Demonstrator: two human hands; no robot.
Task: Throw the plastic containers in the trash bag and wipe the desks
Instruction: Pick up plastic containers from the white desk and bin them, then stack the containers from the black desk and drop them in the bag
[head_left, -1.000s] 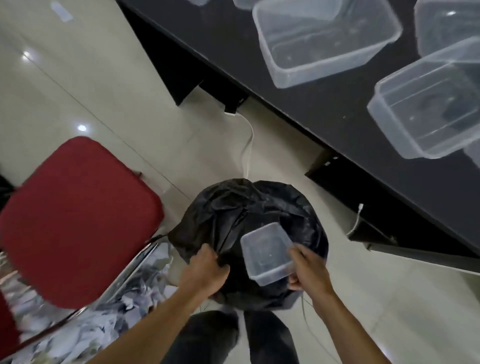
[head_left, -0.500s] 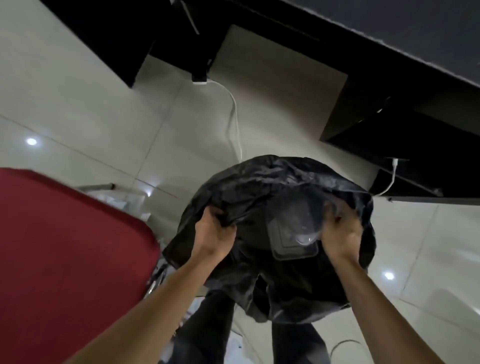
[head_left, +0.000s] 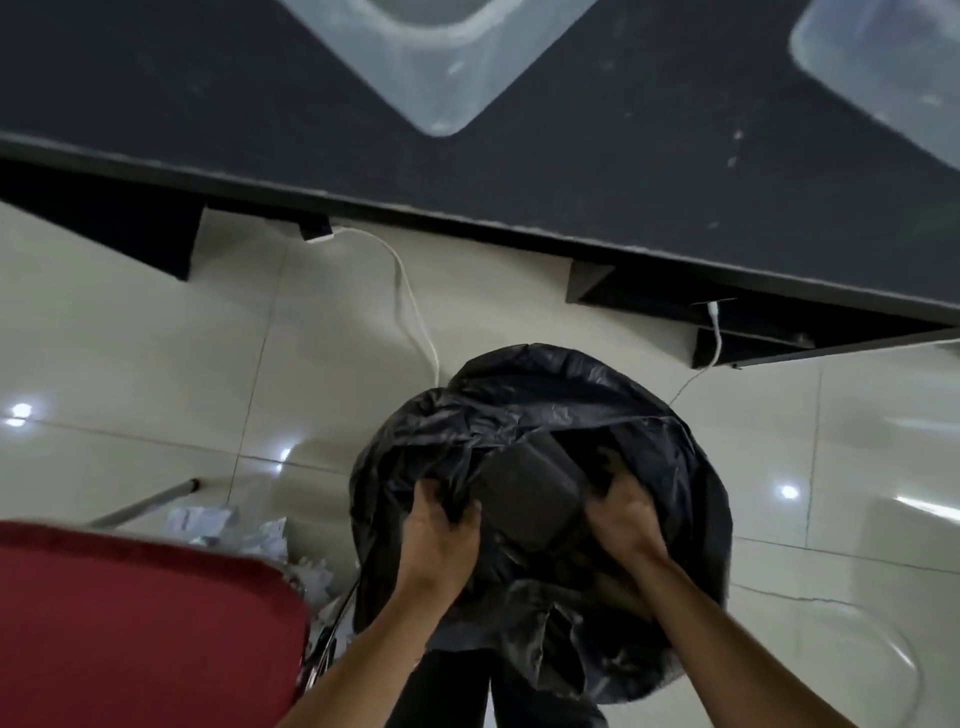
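Your left hand (head_left: 441, 525) and right hand (head_left: 623, 525) each curl their fingers tight round the rim of the crumpled black plastic trash bag (head_left: 571, 395) at 6 o'clock, with a clear rectangular plastic container (head_left: 530, 493) inside it between them.

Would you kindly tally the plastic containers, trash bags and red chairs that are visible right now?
plastic containers: 3
trash bag: 1
red chair: 1
Total: 5
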